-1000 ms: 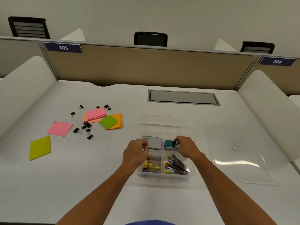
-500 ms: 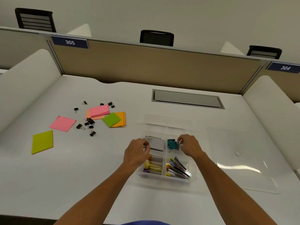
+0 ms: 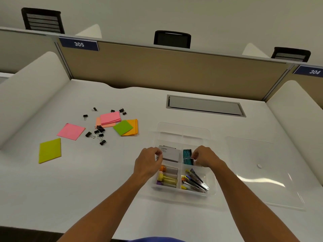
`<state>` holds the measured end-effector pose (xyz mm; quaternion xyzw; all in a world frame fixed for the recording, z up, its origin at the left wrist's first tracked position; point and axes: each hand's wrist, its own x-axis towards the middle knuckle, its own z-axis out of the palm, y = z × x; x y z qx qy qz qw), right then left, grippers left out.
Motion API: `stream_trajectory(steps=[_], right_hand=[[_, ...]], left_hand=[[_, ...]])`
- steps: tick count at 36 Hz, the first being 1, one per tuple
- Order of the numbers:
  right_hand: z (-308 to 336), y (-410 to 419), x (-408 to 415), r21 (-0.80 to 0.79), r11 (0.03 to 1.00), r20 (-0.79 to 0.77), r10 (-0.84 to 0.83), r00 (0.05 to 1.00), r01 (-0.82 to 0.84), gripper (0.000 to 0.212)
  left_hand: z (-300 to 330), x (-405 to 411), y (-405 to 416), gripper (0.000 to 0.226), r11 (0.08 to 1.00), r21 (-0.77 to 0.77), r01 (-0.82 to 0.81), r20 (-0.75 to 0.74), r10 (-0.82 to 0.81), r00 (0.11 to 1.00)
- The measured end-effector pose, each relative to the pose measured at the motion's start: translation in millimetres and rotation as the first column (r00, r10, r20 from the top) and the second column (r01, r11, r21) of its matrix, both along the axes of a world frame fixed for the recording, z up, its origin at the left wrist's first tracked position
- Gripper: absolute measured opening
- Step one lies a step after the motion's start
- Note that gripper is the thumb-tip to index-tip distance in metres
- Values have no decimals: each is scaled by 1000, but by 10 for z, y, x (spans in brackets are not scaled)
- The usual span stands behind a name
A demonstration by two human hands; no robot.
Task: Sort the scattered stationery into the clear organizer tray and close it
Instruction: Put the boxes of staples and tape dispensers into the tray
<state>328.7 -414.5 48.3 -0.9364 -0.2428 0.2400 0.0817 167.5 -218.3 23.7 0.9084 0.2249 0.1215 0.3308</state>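
A: Looking at the fingers of the left hand first: are they curled?

B: Yes, they pinch the left edge of the grey card box in the tray's middle-left compartment. The right hand has its fingers bent round the teal clips in the compartment beside it.

A: And the clear organizer tray?

B: It sits on the white bench, near its front edge, with capped tubes and staplers in the near compartments. Its clear lid lies flat just to the right.

A: What lies farther out?

B: Sticky note pads and black binder clips lie scattered well to the left. A beige divider labelled 305 backs the bench, with black chairs beyond it.
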Motion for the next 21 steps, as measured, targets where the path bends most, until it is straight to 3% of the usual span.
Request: stream_trajectory(steps=[6, 8, 12, 21], right_hand=[[-51, 32, 19, 71, 992, 84, -106, 991, 100, 25], [-66, 47, 19, 109, 988, 105, -121, 987, 109, 32], [-68, 83, -1, 14, 1000, 88, -21, 996, 19, 43], [-32, 65, -47, -61, 998, 94, -11, 996, 17, 28]], left_hand=[[-26, -6, 19, 22, 1000, 4, -11, -8, 12, 1000], [-34, -9, 29, 21, 1000, 8, -12, -10, 12, 1000], [-47, -21, 42, 21, 1000, 9, -15, -15, 15, 1000], [-46, -27, 56, 22, 1000, -9, -22, -21, 22, 1000]])
